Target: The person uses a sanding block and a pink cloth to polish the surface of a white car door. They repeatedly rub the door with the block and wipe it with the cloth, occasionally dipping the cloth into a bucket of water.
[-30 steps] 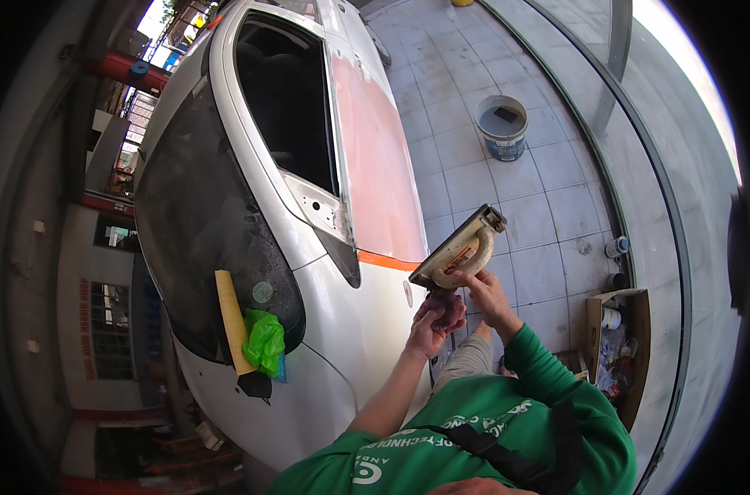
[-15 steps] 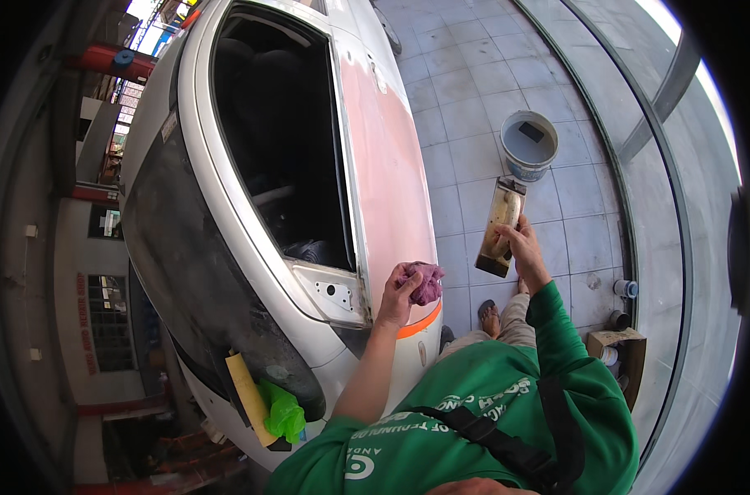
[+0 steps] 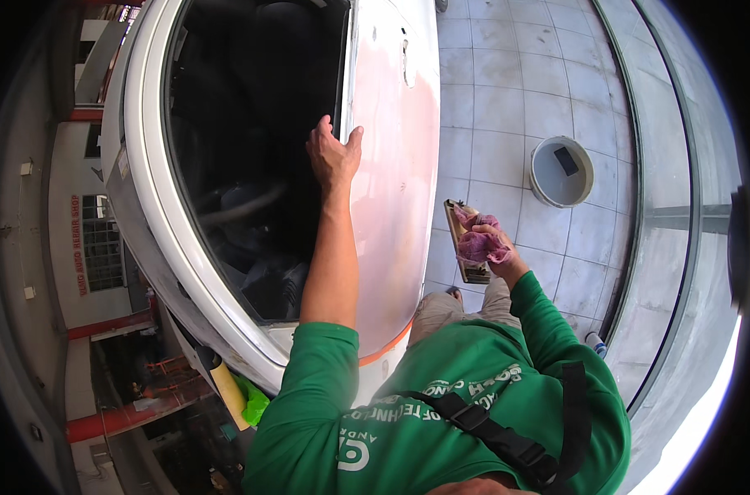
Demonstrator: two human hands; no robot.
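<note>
My left hand (image 3: 333, 155) reaches out over the door's window edge, its thumb apart from its fingers and nothing in its grasp. The thumb lies on the door side; the fingers are over the dark window opening (image 3: 259, 124). Below the window, the car door (image 3: 399, 165) is patched in pale pink over white. My right hand (image 3: 504, 257) is closed round a handled sanding block (image 3: 457, 223) and a crumpled purple cloth (image 3: 482, 239), held over the floor beside the car. The cloth hides the block's handle and most of the fingers.
A bucket of grey water (image 3: 561, 172) with a dark rectangular piece in it stands on the tiled floor (image 3: 494, 153). Glass panels (image 3: 672, 247) run along the right. A yellow strip (image 3: 229, 396) and green plastic (image 3: 253, 400) lie at the car's front.
The purple cloth has passed from my left hand to my right, which still holds the sanding block. My left hand has moved forward to the window edge. The view has shifted.
</note>
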